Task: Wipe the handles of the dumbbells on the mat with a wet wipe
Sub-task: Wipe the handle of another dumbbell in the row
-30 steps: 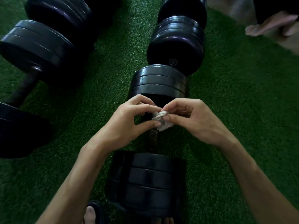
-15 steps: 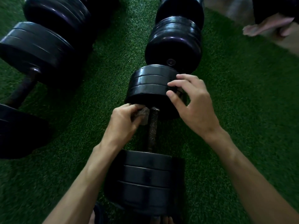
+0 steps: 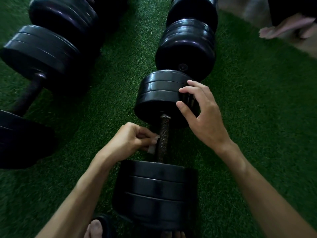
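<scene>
- The green turf mat [image 3: 257, 117] fills nearly the whole view; a strip of bare pale floor [image 3: 243, 12] shows past its far right corner.
- A large black dumbbell [image 3: 39, 54] lies toward the mat's left edge, its far plates stacked thick, its dark bar running down to a near plate cut off by the view's edge.
- The middle dumbbell [image 3: 154, 194] lies lengthwise along the centre of the mat, one stack of black plates near the person, the other farther off.
- Another dumbbell [image 3: 187, 43] lies just beyond it toward the far edge, end to end with it and very close; whether the two touch I cannot tell.
- The right hand [image 3: 205, 121] is spread open, fingers curved around the right side of the middle dumbbell's far plates, holding nothing.
- The left hand [image 3: 127, 140] is closed, pinching the wet wipe against the left side of the handle.
- The knurled metal handle [image 3: 163, 134] of the middle dumbbell is bare between the two plate stacks.
- Someone's bare foot [image 3: 284, 26] rests on the floor past the far right corner.
- The person's own toes [image 3: 94, 228] show at the near edge.
- The wet wipe [image 3: 152, 146], small and white, is bunched between left thumb and fingers, touching the handle near its middle.
</scene>
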Demonstrator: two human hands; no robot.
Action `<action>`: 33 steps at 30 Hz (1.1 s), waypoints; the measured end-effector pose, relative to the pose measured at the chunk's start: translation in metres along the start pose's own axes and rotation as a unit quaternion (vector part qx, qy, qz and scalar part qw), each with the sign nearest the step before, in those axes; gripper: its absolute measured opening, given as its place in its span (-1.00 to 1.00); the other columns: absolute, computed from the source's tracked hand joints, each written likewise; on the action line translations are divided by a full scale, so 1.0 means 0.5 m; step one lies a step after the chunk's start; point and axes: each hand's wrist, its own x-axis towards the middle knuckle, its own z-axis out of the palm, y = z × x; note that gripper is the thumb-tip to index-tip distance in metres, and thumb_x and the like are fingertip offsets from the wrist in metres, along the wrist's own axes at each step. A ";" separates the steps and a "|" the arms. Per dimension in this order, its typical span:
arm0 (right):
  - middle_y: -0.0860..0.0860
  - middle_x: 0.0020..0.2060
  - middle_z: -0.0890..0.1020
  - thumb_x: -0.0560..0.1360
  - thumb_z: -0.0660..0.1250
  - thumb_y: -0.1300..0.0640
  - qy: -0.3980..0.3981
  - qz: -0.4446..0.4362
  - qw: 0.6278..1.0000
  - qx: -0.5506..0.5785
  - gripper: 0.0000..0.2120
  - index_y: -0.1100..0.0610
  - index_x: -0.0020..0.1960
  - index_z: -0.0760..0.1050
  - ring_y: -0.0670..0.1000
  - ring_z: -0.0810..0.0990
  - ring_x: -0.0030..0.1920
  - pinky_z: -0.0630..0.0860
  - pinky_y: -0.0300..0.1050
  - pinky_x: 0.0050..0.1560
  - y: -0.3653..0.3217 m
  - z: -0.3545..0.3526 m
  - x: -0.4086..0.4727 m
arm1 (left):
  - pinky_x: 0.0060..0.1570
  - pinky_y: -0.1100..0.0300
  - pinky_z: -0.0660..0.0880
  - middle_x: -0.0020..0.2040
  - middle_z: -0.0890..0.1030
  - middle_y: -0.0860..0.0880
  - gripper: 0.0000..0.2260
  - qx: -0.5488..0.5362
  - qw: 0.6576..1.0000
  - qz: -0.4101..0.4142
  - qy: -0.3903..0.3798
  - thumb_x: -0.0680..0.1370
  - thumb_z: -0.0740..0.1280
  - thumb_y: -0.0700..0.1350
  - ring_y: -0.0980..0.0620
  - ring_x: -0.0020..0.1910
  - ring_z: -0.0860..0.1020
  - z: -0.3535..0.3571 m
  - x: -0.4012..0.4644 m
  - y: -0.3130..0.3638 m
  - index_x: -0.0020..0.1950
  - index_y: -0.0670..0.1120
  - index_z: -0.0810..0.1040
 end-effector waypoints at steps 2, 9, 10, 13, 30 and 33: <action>-0.04 0.43 0.42 0.61 0.35 -0.01 0.002 0.000 1.000 0.002 -0.71 -0.01 0.32 0.51 -0.02 0.36 0.46 0.32 0.08 0.49 0.000 0.001 0.000 | 0.02 0.00 0.63 -0.05 0.72 -0.23 -0.81 -0.033 0.998 -0.005 0.056 0.49 0.46 -0.30 -0.08 -0.07 0.67 0.008 0.003 0.001 0.10 -0.22 0.65; -0.02 0.44 0.41 0.61 0.36 -0.01 -0.003 -0.001 1.000 0.001 -0.68 0.02 0.34 0.50 -0.02 0.36 0.47 0.32 0.04 0.49 0.003 0.003 -0.002 | -0.17 0.25 0.65 -0.25 0.68 -0.16 -0.96 -0.070 0.997 -0.017 0.036 0.49 0.42 -0.36 0.05 -0.30 0.65 0.012 0.005 0.016 -0.09 -0.28 0.66; -0.01 0.45 0.40 0.61 0.36 -0.01 -0.001 -0.001 1.000 0.001 -0.67 0.02 0.34 0.49 -0.02 0.35 0.47 0.32 0.03 0.49 0.003 0.005 -0.003 | -0.20 0.26 0.65 -0.27 0.69 -0.15 -0.97 -0.060 0.998 -0.027 0.011 0.49 0.43 -0.36 0.07 -0.32 0.66 0.004 -0.002 0.016 -0.11 -0.28 0.66; -0.02 0.46 0.38 0.60 0.36 -0.01 0.008 0.002 1.000 0.006 -0.65 0.02 0.35 0.47 -0.04 0.33 0.48 0.29 -0.01 0.51 0.003 0.015 -0.007 | -0.23 0.29 0.62 -0.24 0.71 -0.15 -0.90 0.021 0.994 -0.080 -0.072 0.48 0.46 -0.33 0.08 -0.32 0.65 -0.021 -0.023 0.007 -0.03 -0.31 0.66; 0.07 0.44 0.42 0.57 0.42 0.04 0.030 -0.058 0.996 -0.067 -0.57 0.09 0.41 0.51 0.08 0.31 0.48 0.30 0.03 0.50 -0.015 0.021 -0.040 | -0.27 0.29 0.54 -0.21 0.73 -0.12 -0.91 0.088 0.996 0.016 -0.022 0.45 0.50 -0.25 0.10 -0.29 0.62 -0.036 -0.043 0.064 -0.06 -0.16 0.72; 0.08 0.28 0.53 0.58 0.43 0.08 0.038 -0.138 0.986 -0.086 -0.71 0.12 0.27 0.64 0.08 0.41 0.34 0.40 -0.11 0.35 -0.025 0.016 -0.056 | -0.19 0.22 0.58 -0.12 0.74 -0.14 -0.78 0.053 0.996 0.076 -0.013 0.38 0.49 -0.14 0.02 -0.19 0.67 -0.049 -0.050 0.119 0.00 -0.17 0.72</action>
